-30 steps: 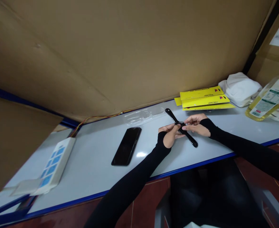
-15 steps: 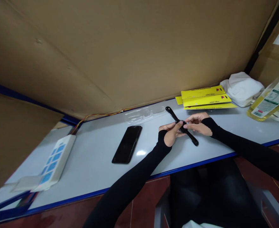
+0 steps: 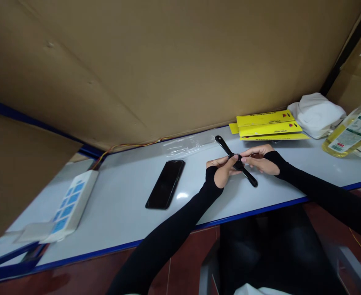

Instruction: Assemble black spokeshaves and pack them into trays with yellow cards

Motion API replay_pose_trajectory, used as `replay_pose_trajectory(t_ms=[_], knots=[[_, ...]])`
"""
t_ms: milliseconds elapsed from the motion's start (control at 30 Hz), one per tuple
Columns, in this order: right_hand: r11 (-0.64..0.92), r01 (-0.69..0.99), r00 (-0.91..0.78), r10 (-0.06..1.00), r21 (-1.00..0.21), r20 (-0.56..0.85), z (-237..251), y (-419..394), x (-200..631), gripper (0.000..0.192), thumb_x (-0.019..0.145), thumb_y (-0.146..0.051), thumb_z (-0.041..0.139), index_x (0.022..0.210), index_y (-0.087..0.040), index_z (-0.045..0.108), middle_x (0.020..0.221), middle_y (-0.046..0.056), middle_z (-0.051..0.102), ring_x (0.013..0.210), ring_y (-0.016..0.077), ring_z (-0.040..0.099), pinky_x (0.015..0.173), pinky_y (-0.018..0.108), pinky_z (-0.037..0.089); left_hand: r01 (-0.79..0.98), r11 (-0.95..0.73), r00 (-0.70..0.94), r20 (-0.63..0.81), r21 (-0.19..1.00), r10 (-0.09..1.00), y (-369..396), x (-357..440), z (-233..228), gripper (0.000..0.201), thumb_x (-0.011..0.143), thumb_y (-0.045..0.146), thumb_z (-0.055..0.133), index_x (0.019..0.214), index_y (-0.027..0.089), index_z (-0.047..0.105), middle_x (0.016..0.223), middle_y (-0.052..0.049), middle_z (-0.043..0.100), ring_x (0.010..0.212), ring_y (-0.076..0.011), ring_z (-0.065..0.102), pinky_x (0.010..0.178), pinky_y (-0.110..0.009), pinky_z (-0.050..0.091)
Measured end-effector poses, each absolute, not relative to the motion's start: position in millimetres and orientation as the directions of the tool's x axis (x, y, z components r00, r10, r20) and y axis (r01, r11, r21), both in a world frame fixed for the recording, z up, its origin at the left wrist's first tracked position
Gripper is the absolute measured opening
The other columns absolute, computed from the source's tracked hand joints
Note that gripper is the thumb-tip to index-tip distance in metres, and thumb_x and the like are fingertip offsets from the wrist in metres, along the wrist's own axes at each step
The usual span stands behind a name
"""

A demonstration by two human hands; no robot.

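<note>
A black spokeshave (image 3: 250, 177) with two long handles lies diagonally across my fingers, just above the table. My left hand (image 3: 222, 172) grips its middle, thumb on top and fingers underneath. From the other side, my right hand (image 3: 262, 160) pinches at the same middle part with thumb and fingertips. The small parts of the tool there are mostly covered by my fingers. Both handles stick out, one toward the back wall and one toward the front edge.
Yellow cardboard packages (image 3: 269, 127) lie behind my right hand, beside a white cloth bundle (image 3: 317, 112) and a bottle of yellow liquid (image 3: 349, 133). Clear plastic packaging (image 3: 183, 148) lies at the back. A black phone (image 3: 165, 184) and a white power strip (image 3: 72, 205) are left.
Both hands stay at the spokeshave's middle, with only slight finger movement at the right hand. The whole view has shifted a little.
</note>
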State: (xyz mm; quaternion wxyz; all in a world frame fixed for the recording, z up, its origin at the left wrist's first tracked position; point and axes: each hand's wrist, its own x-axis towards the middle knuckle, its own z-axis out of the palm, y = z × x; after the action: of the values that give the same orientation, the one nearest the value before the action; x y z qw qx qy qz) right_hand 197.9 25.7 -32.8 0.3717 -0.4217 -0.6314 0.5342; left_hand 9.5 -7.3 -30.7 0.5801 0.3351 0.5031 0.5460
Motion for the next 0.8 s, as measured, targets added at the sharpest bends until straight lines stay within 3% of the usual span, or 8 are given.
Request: replay_pose_trajectory(t_ms=[267,400,567,733,800], knots=[[0.115,0.143,-0.367,0.929,-0.983,0.055,-27.1,25.2,194.2,0.051,0.075,-0.056,0.085,0.103,-0.014,0.086,0.077,0.007,0.076,0.059,0.0138,0.059,0.045,0.025,0.044,-0.275,0.209,-0.124,-0.25,0.938,0.96,-9.0,11.3,-25.4,0.035,0.067,0.035,0.097,0.085,0.008,0.083,0.077,-0.014,0.081,0.072,-0.0287,0.081,0.069,-0.041,0.071],[0.171,0.233,-0.34,0.936,-0.957,0.085,-29.1,29.0,196.5,0.05,0.086,-0.058,0.073,0.108,-0.015,0.084,0.081,0.007,0.075,0.062,0.0157,0.06,0.052,0.028,0.048,-0.284,0.214,-0.159,-0.266,0.935,0.951,-9.6,9.1,-15.3,0.029,0.069,0.029,0.096,0.082,0.008,0.082,0.077,-0.014,0.08,0.071,-0.029,0.081,0.068,-0.04,0.071],[0.392,0.533,-0.255,0.919,-0.75,0.3,-36.9,40.7,196.0,0.032,0.096,-0.041,0.063,0.104,-0.019,0.084,0.092,0.009,0.074,0.069,0.0165,0.059,0.066,0.03,0.05,-0.284,0.203,-0.142,-0.25,0.937,0.958,-4.3,-0.6,-5.9,0.031,0.069,0.031,0.096,0.084,0.007,0.082,0.082,-0.016,0.081,0.076,-0.0303,0.082,0.066,-0.037,0.07],[0.485,0.648,-0.422,0.871,-0.587,0.253,-40.8,54.0,191.5,0.034,0.093,-0.033,0.072,0.123,-0.022,0.082,0.106,0.008,0.07,0.063,0.0111,0.055,0.072,0.029,0.048,-0.294,0.19,-0.161,-0.245,0.937,0.956,1.1,-6.3,-6.9,0.035,0.064,0.034,0.098,0.081,0.008,0.081,0.085,-0.016,0.082,0.074,-0.0293,0.081,0.067,-0.038,0.07],[0.546,0.65,-0.526,0.825,-0.528,0.206,-39.9,57.6,191.4,0.029,0.093,-0.033,0.073,0.12,-0.025,0.083,0.109,0.007,0.07,0.066,0.0114,0.056,0.072,0.028,0.046,-0.288,0.18,-0.164,-0.233,0.941,0.958,0.8,-6.6,-7.4,0.036,0.064,0.034,0.098,0.081,0.008,0.081,0.084,-0.015,0.082,0.073,-0.028,0.081,0.068,-0.038,0.07]])
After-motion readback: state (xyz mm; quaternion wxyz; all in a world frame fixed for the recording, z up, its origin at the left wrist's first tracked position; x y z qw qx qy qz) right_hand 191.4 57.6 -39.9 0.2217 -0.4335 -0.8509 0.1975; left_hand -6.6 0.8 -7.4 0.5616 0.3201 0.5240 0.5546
